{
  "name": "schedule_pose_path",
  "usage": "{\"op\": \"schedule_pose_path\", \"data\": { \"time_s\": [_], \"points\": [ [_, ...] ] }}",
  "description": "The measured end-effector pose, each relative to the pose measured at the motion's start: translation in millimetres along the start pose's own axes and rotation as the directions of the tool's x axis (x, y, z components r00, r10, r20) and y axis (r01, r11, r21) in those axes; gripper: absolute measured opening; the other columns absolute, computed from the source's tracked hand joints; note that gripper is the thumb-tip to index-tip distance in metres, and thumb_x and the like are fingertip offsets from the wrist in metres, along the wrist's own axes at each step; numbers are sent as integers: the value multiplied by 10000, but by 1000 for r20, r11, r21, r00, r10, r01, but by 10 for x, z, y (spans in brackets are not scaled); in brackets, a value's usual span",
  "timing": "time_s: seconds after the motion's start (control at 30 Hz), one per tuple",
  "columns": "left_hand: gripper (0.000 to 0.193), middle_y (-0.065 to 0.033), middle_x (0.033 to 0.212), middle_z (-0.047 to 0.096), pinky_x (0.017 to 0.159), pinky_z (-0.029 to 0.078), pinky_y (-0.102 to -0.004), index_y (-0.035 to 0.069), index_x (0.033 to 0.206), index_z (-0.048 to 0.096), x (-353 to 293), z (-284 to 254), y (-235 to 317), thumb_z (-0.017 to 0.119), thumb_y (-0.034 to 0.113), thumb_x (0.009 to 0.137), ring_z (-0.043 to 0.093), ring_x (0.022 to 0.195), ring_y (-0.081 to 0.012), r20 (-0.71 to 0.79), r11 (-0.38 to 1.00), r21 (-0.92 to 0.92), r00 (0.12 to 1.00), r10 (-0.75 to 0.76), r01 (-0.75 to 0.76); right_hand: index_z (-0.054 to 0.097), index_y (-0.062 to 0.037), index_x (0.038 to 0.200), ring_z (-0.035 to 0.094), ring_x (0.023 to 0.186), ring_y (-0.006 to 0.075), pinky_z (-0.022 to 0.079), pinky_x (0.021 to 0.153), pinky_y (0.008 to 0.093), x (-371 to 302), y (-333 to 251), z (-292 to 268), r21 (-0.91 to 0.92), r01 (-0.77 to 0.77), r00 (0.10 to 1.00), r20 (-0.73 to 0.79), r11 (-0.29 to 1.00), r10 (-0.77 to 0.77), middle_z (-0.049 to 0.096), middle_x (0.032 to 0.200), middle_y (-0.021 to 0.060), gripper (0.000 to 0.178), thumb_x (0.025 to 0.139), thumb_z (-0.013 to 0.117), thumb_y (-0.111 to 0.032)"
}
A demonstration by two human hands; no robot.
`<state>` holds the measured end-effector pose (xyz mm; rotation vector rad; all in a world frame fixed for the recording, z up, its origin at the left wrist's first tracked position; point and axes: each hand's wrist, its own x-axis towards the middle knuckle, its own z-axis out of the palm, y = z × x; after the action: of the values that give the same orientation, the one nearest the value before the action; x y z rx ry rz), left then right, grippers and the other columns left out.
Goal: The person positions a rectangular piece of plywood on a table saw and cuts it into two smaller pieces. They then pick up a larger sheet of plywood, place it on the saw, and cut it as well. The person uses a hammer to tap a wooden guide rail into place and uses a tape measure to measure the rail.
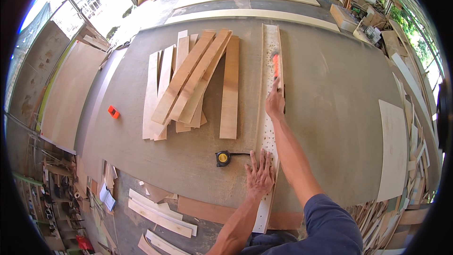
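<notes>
A long white strip with scattered dark dots and thin raised edges runs lengthwise across the big brown board. My right hand reaches far along it and is closed around a slim tool with an orange shaft. The tool's dark far end is over the strip; blur hides its exact kind. Nearer to me, my left hand lies flat on the strip, fingers spread and pointing away. Just left of those fingers sits a black and yellow tape measure, its dark strap stretching toward them.
Several wooden slats lie crisscrossed left of the strip. An orange block-like object rests farther left on the brown board. At its right edge is a pale panel. Offcuts lie below the near edge; long pale boards lie beyond.
</notes>
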<state>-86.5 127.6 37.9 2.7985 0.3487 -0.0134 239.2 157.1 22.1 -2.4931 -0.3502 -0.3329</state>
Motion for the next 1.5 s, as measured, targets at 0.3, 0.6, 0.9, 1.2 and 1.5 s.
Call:
{"op": "schedule_pose_path", "data": {
  "time_s": [0.3, 0.6, 0.9, 1.2, 1.5],
  "points": [
    [610, -78, 1717, 190, 1160, 268, -693, 133, 1625, 296, -6, 5, -30, 393, 342, 1061, 108, 1571, -425, -27, 1000, 18, 999, -18, 18, 242, 5, 1596, 703, 929, 435, 574, 795, 504, -49, -320, -109, 11, -56, 995, -79, 998, 56, 671, 1101, 336, 648, 988, 459, -52],
    [687, -120, 1718, 163, 1181, 225, -696, 138, 1639, 253, -35, 7, -39, 446, 374, 1024, 58, 1575, -441, 34, 999, 36, 999, -16, 14, 282, -127, 1617, 685, 906, 418, 572, 796, 510, -868, -726, -108, 135, 19, 996, 80, 991, -30, 618, 1169, 293, 714, 945, 521, -79],
    [719, -100, 1707, 227, 1185, 245, -657, 124, 1614, 328, -96, 188, -142, 540, 346, 965, 125, 1562, -456, -69, 991, 116, 994, 81, -73, 521, 11, 1444, 509, 1319, 411, 368, 1150, 497, -2255, -1143, -388, 470, 245, 885, 248, 848, -394, 543, 1442, 189, 566, 981, 629, -297],
    [557, -80, 1670, 334, 1222, 200, -597, 195, 1557, 468, -89, 182, 74, 506, 371, 1029, 164, 1567, -403, -151, 999, 41, 988, 35, -29, 720, 6, 1099, 650, 1076, 357, 506, 969, 446, -3940, 1114, -2668, 481, -30, 991, -98, 876, 88, 690, 1141, 187, 279, 1013, 561, -206],
    [448, -129, 1546, 521, 1225, 127, -562, 114, 1362, 679, -60, 237, 94, 560, 345, 997, 200, 1560, -376, -178, 990, -132, 981, -77, 54, 729, -11, 1047, 660, 842, 234, 503, 768, 369, -5212, 4758, -4766, 755, -534, 43, -425, 380, 904, 706, 922, 79, 329, 1011, 561, -292]
  ]
}}
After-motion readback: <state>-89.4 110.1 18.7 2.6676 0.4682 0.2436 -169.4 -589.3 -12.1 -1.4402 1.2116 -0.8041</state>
